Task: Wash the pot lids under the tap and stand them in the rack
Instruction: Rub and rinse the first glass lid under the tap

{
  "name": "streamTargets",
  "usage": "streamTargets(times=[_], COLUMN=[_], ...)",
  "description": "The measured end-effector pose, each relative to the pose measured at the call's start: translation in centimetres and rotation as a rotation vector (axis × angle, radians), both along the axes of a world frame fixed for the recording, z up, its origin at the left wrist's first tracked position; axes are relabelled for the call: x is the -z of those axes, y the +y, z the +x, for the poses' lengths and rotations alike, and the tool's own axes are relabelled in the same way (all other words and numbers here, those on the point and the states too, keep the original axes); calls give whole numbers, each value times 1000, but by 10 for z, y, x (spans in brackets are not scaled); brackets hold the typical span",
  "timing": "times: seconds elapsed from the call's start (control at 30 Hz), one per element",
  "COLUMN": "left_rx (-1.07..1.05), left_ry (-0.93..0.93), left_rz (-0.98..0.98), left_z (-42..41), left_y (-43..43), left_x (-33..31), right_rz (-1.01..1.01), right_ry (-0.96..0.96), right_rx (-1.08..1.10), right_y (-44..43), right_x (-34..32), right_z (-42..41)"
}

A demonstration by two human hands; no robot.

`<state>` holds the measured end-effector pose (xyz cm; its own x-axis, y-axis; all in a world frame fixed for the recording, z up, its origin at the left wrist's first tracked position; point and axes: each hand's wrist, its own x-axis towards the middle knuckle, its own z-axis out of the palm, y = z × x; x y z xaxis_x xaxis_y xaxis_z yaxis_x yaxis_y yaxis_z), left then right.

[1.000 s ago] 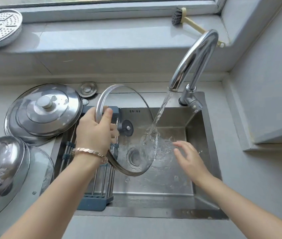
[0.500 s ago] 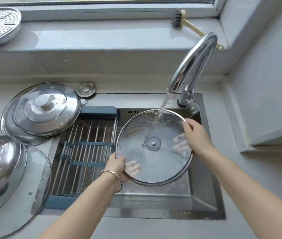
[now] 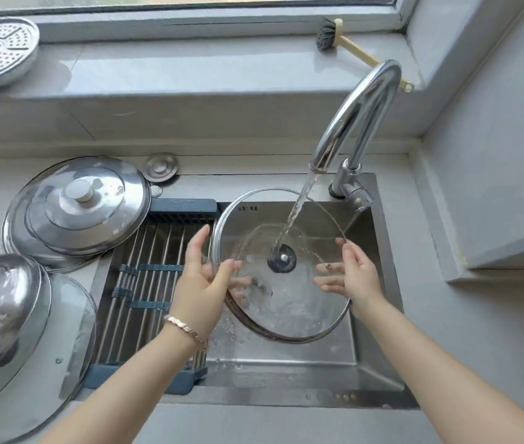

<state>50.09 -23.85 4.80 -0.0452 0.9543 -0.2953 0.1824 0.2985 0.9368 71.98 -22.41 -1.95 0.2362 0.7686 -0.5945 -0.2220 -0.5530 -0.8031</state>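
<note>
Glass lid (image 3: 286, 310) tips over in the sink (image 3: 286, 373), tap (image 3: 360, 116) stream hitting its centre. Left hand (image 3: 200, 293) has slid up the rim, right hand (image 3: 356, 277) down; each grip pinches the rim.

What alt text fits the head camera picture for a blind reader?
A left hand and right hand hold a glass lid by its rim under the running tap over a sink. A drying rack spans the sink's left side; steel lids lie on the counter.
</note>
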Motion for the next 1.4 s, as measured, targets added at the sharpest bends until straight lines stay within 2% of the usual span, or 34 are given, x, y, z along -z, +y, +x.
streamTargets(times=[0.17,0.23,0.3,0.43,0.5,0.57,0.63,0.7,0.83,0.97,1.03,1.2,1.4], left_rx=[672,789,792,500,492,491,322,73,-316,-482,-546,-626,-545], left_ry=[800,941,1006,991,865,521,116,-122,-367,-568,-650,-784,-828], left_rz=[336,543,684,613,573,408,196,-11,-304,-455,-535,-698,-917], left_z=[-32,-42,-49,-48,-42,-30,-11,8,30,40,44,48,45], left_y=[8,13,18,23,22,17,13,17,24,16,11,4,6], left_x=[-14,-10,-1,15,17,12,7,8,21,33,36,47,58], right_rz=[-298,-373,-439,-532,-554,-547,-512,-465,-459,-301,-218,-58,176], right_ry=[211,222,228,172,169,204,249,330,277,364,292,52,-150], right_rx=[-39,-121,-196,-353,-401,-420,-381,-276,-122,147,213,138,-58], right_y=[-16,-15,-10,5,10,11,10,5,-14,-19,-14,1,12], right_x=[19,15,6,-12,-18,-18,-10,3,26,24,12,-24,-75], right_z=[-11,-4,6,28,41,51,52,46,17,8,12,20,9])
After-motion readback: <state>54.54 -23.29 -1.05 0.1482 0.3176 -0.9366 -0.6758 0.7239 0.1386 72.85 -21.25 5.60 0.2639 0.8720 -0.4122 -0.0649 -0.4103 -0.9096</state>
